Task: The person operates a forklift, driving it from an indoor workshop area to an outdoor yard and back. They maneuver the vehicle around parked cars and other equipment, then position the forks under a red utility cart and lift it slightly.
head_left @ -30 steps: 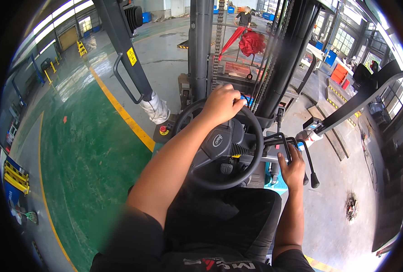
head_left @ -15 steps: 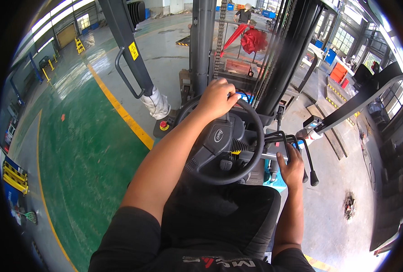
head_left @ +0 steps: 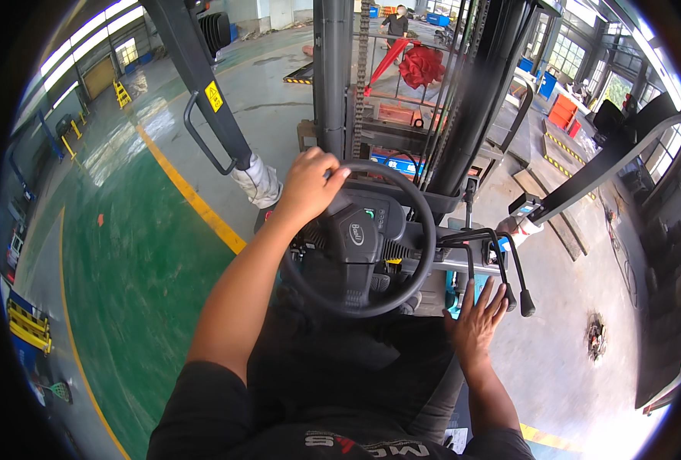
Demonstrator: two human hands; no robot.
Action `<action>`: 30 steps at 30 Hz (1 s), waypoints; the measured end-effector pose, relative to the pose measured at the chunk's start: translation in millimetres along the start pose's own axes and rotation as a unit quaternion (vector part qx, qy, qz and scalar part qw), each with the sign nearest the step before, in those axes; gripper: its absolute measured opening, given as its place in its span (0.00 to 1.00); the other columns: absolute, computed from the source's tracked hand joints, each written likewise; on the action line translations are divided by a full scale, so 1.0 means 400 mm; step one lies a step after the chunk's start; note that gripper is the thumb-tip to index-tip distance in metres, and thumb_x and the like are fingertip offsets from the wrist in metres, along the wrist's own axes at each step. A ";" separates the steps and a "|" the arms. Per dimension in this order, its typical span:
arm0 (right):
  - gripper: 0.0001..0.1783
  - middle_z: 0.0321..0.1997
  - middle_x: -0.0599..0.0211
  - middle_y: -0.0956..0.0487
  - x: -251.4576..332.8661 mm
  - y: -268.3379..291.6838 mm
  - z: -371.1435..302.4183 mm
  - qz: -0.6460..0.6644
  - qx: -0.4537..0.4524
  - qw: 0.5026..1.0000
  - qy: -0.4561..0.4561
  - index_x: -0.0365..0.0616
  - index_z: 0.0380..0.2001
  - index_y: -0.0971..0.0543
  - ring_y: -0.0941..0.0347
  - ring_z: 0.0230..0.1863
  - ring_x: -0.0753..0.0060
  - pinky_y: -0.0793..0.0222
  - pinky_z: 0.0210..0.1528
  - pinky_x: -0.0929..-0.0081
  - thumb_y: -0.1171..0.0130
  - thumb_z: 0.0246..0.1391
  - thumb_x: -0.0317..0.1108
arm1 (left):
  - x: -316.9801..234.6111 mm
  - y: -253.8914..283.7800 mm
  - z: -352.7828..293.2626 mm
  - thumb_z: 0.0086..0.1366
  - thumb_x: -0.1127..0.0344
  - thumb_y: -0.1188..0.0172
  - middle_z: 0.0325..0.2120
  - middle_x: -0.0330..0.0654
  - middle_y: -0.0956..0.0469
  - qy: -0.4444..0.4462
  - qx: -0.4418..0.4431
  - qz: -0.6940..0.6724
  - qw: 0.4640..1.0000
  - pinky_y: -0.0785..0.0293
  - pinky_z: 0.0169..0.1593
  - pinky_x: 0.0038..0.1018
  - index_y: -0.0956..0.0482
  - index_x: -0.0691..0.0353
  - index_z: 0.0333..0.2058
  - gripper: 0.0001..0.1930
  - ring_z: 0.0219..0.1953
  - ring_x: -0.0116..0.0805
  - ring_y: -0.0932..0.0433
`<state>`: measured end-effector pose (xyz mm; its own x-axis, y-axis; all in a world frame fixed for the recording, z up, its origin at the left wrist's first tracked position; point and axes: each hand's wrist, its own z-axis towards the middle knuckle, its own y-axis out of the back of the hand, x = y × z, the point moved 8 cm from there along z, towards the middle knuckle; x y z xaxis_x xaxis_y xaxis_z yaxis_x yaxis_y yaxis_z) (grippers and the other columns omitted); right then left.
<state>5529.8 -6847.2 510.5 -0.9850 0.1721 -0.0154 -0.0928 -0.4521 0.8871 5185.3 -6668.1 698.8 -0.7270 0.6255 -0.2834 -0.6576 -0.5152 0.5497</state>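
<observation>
Gripping the steering wheel point(head_left: 358, 238) at upper left, our left hand point(head_left: 308, 185) curls tight. Our right hand point(head_left: 475, 328) splays its fingers beside the control levers point(head_left: 528, 303).

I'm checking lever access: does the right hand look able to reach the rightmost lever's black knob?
Probably yes: the open right hand is near the black knob, with only the neighbouring knob seemingly between them.

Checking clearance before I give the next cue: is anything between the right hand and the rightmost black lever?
Yes. Seen from above, the neighbouring lever stands between them, its knob just right of the spread right hand and just left of the rightmost lever.
</observation>
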 end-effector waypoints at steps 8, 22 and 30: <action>0.51 0.83 0.36 0.51 0.270 -0.379 -0.108 0.010 -0.064 0.998 0.000 0.45 0.76 0.36 0.63 0.84 0.30 0.68 0.80 0.29 0.28 0.53 0.52 | 0.361 -0.024 -0.403 0.64 0.66 0.30 0.32 0.46 0.24 -0.043 -0.052 -0.048 0.997 0.27 0.44 0.42 0.21 0.63 0.31 0.09 0.39 0.52 0.23; 0.46 0.81 0.42 0.44 0.462 -0.705 -0.221 -0.009 -0.105 0.994 -0.014 0.47 0.73 0.31 0.59 0.83 0.29 0.68 0.79 0.24 0.30 0.53 0.53 | 1.021 -0.305 -0.692 0.83 0.47 0.61 0.56 0.48 0.19 0.228 0.015 -0.335 0.914 0.30 0.64 0.33 0.18 0.67 0.54 0.29 0.60 0.39 0.23; 0.41 0.78 0.42 0.37 0.520 -0.688 -0.195 -0.012 -0.123 0.992 -0.017 0.45 0.68 0.25 0.51 0.80 0.32 0.64 0.79 0.25 0.30 0.54 0.51 | 1.095 -0.404 -0.755 0.75 0.63 0.43 0.58 0.55 0.24 -0.051 -0.081 -0.177 0.979 0.35 0.69 0.38 0.28 0.62 0.67 0.24 0.65 0.50 0.27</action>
<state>5338.9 -6755.3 227.3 -0.9771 0.2123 -0.0151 -0.1520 -0.6464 0.7477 4913.2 -6487.8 248.4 -0.4288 0.8332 -0.3490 -0.8939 -0.3357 0.2969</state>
